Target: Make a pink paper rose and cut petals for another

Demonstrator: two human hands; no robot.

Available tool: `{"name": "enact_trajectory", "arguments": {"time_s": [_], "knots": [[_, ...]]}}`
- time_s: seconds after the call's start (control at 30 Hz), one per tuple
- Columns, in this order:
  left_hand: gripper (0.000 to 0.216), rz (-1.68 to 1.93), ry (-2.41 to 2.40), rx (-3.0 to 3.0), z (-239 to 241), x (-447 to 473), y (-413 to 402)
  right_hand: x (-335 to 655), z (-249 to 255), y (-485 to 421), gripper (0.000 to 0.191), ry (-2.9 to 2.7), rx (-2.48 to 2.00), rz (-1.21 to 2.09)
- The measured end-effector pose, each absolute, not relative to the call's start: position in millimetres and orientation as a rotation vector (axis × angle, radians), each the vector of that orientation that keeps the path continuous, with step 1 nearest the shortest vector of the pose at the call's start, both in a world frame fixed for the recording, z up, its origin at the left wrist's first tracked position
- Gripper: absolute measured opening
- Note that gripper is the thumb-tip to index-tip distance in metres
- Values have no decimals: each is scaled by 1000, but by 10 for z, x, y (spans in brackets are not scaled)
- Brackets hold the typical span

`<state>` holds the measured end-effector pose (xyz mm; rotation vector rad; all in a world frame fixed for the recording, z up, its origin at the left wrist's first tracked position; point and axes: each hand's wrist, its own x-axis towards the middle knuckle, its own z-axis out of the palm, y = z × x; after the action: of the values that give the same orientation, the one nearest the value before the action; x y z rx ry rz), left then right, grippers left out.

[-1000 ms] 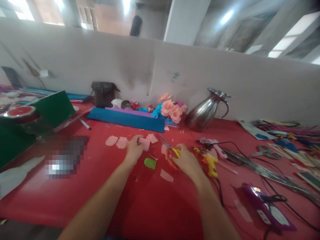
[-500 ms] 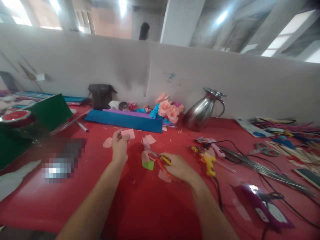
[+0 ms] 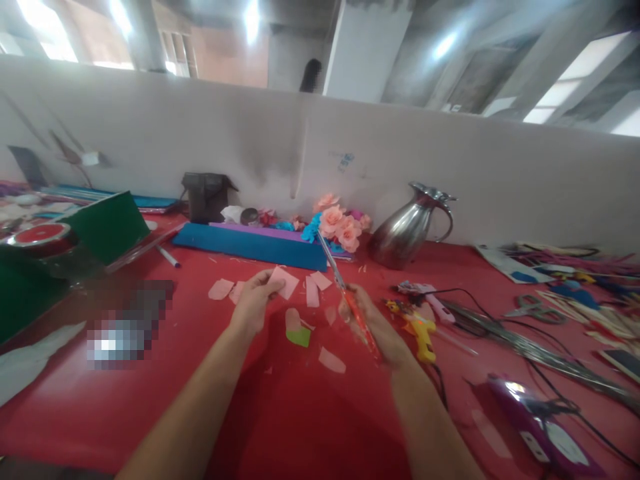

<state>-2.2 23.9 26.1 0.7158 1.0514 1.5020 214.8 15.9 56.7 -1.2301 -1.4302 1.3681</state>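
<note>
Between the thumb and fingers of my left hand [image 3: 254, 303] is a pink paper piece [image 3: 285, 283], held above the red table. My right hand [image 3: 369, 320] grips scissors [image 3: 353, 307] by their red handles, the blades pointing up and away. Several pink paper scraps [image 3: 331, 361] lie on the table around both hands. One rounded pink scrap rests partly over a green paper piece [image 3: 299, 337] below and between my hands. Just beyond my left hand's wrist side is another pink scrap [image 3: 221, 289].
Blue sheets [image 3: 250, 247] and paper flowers [image 3: 337, 223] lie along the wall. A metal jug [image 3: 407, 227] stands at back right. A yellow glue gun [image 3: 424, 339], corded devices and grey-handled scissors [image 3: 535, 309] are on the right. A tape roll [image 3: 40, 237] sits left, near a green board.
My right hand has lifted the scissors off the scraps and turned the blades upward. My left hand has moved right with the pink paper. The view has shifted slightly.
</note>
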Motion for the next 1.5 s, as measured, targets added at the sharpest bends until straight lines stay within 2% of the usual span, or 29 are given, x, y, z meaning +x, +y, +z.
{"name": "enact_trajectory", "arguments": {"time_s": [0.13,0.27,0.47,0.67,0.83,1.03,1.2,1.4,1.5], "knots": [[42,1372,1031,816,289,133,152,1939,523,90,49,-1179,-1179,1490],[47,1222,1021,947,338,271,60,1790,459,35,51,-1091,-1123,1505],[47,1242,994,919,305,315,28,1755,418,15,49,-1097,-1149,1441],[29,1086,1036,838,267,402,-29,1788,368,46,44,-1150,-1144,1255],[22,1228,1015,705,329,334,0,1831,451,42,41,-1192,-1215,1222],[22,1485,961,490,363,144,139,1862,593,-31,50,-1511,-1264,1210],[21,1575,910,416,398,93,153,1915,584,-45,40,-1809,-1226,1337],[22,1586,802,433,473,108,121,1910,573,-89,38,-1779,-1151,1481],[19,1595,771,440,506,115,111,1906,541,-80,36,-1765,-1149,1442]]}}
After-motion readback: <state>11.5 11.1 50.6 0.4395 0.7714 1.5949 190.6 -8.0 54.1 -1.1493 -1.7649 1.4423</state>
